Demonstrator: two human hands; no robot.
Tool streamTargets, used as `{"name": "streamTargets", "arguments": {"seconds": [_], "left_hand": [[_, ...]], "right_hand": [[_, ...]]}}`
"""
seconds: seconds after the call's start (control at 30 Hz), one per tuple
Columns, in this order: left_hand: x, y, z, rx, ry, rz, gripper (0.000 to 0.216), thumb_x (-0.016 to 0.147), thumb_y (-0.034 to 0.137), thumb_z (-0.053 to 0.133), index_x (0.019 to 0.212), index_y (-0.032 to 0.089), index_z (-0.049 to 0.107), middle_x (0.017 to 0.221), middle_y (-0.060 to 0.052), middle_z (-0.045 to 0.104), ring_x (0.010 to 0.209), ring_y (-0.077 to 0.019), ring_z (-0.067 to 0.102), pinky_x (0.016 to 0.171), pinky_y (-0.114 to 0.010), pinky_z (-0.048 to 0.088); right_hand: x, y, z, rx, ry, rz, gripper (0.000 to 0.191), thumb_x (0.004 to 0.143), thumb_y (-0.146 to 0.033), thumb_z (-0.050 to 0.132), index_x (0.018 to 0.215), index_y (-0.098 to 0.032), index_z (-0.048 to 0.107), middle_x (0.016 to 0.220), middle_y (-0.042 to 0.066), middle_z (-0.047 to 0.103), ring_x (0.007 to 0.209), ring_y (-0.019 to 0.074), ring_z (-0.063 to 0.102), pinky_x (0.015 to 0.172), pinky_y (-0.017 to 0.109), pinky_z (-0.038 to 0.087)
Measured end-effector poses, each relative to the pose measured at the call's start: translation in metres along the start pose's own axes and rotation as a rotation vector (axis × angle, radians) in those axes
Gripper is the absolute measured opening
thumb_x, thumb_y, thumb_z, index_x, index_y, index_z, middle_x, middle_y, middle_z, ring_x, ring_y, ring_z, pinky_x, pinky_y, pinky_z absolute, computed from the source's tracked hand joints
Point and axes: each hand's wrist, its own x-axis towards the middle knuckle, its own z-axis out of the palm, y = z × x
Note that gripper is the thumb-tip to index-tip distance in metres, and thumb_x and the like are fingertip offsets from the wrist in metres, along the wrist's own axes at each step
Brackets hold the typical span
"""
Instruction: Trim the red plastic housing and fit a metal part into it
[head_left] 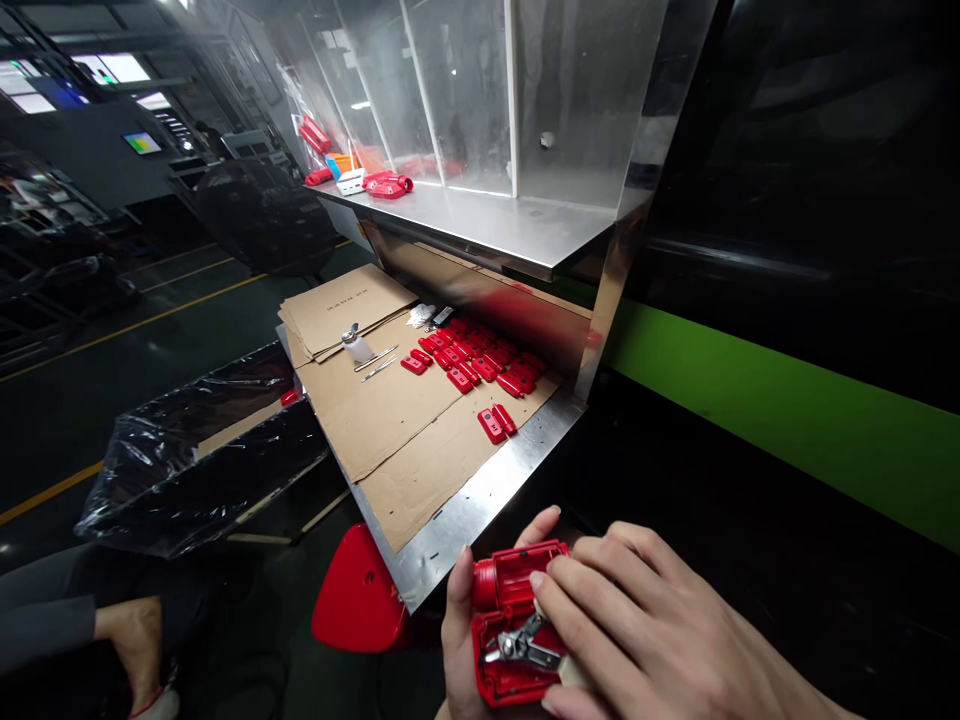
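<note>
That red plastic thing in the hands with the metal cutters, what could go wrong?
The small metal cutters sit close to the right hand fingers, so a pinch or nick seems possible. The red plastic shell is held by the left hand off the steel bench edge, so it might drop to the floor.

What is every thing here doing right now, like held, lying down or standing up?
Red plastic shell: held in both hands, open side up.
Small cutters: held against the shell.
Left hand: gripping the shell from below.
Right hand: fingers curled over the shell.
Red parts: lying loose on cardboard.
Small bottle: standing upright.
Cardboard sheets: lying flat.
Black bag: lining a box, open.
</note>
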Motion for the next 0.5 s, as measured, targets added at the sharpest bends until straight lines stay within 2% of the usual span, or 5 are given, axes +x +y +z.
{"name": "streamTargets", "arguments": {"seconds": [0.1,0.23,0.33,0.5], "left_hand": [[0.001,-0.002,0.000,-0.028,0.060,-0.034,0.073,0.086,0.060,0.050,0.143,0.016,0.040,0.125,-0.016,0.061,0.123,-0.0313,0.053,0.113,-0.045,0.034],[0.004,-0.006,0.003,-0.118,0.114,-0.024,0.068,0.087,0.062,0.045,0.136,0.016,0.051,0.116,-0.015,0.065,0.113,-0.0292,0.059,0.109,-0.044,0.039],[0.007,-0.009,0.004,-0.172,0.143,-0.003,0.068,0.089,0.061,0.039,0.136,0.012,0.051,0.113,-0.016,0.066,0.108,-0.0262,0.062,0.107,-0.040,0.041],[0.011,-0.012,0.002,-0.186,0.187,-0.020,0.069,0.090,0.063,0.036,0.134,0.012,0.053,0.104,-0.018,0.068,0.116,-0.0283,0.057,0.108,-0.044,0.040]], "right_hand": [[-0.003,0.001,0.002,-0.020,-0.017,-0.027,0.034,0.105,-0.029,0.043,0.106,-0.007,0.069,0.098,0.008,0.067,0.093,0.0242,0.059,0.087,0.044,0.041],[-0.003,0.003,0.004,-0.008,-0.016,-0.026,0.030,0.103,-0.027,0.047,0.102,-0.006,0.069,0.095,0.008,0.066,0.089,0.0242,0.059,0.082,0.043,0.043],[-0.001,0.003,0.005,0.050,-0.026,-0.010,0.027,0.102,-0.021,0.046,0.099,-0.006,0.069,0.089,0.007,0.064,0.082,0.0233,0.057,0.073,0.041,0.045],[-0.004,0.008,0.007,0.081,-0.041,-0.049,0.023,0.098,-0.015,0.049,0.093,-0.004,0.069,0.078,0.007,0.060,0.070,0.0223,0.054,0.057,0.038,0.045]]}}
